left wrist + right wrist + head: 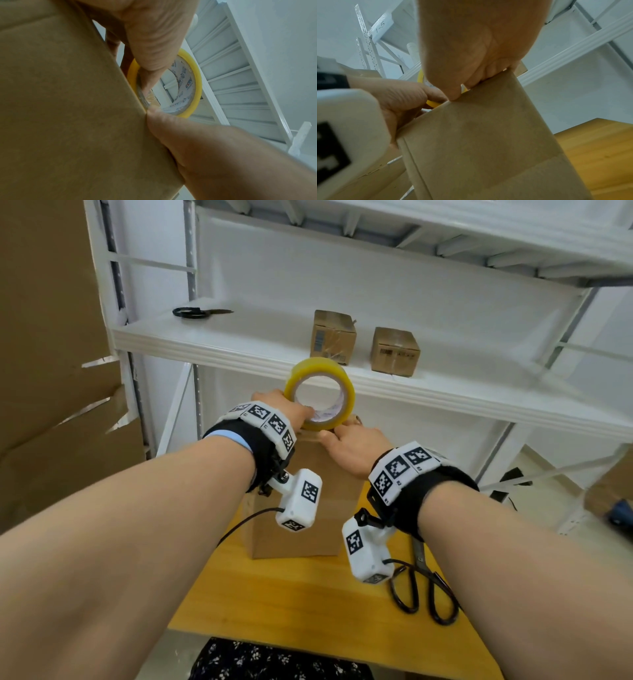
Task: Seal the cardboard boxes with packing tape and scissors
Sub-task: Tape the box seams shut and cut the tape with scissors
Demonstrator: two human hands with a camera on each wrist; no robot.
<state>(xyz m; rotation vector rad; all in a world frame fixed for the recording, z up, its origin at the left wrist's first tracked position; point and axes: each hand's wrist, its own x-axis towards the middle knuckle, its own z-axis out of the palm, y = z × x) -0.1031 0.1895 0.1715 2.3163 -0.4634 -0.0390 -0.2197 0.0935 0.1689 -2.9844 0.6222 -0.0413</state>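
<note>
A tall brown cardboard box (pixel 301 508) stands upright on the wooden table (pixel 308 604). A yellow roll of packing tape (pixel 322 366) is held on edge over the box's top. My left hand (pixel 294 412) grips the roll, with the thumb through its core (pixel 149 75). My right hand (pixel 346 440) lies over the box top beside the roll. Its thumb (pixel 154 115) presses at the top edge of the box (pixel 68 108), where clear tape leaves the roll (pixel 197 75). The right wrist view shows the box (pixel 488 135), both hands at its top and a sliver of the roll (pixel 430 104).
Black scissors (pixel 424 587) lie on the table under my right forearm. On the white shelf (pixel 239 350) behind are a second pair of scissors (pixel 198 312) and two small taped boxes (pixel 334 337) (pixel 395 350). Large flattened cardboard (pixel 51 371) leans at the left.
</note>
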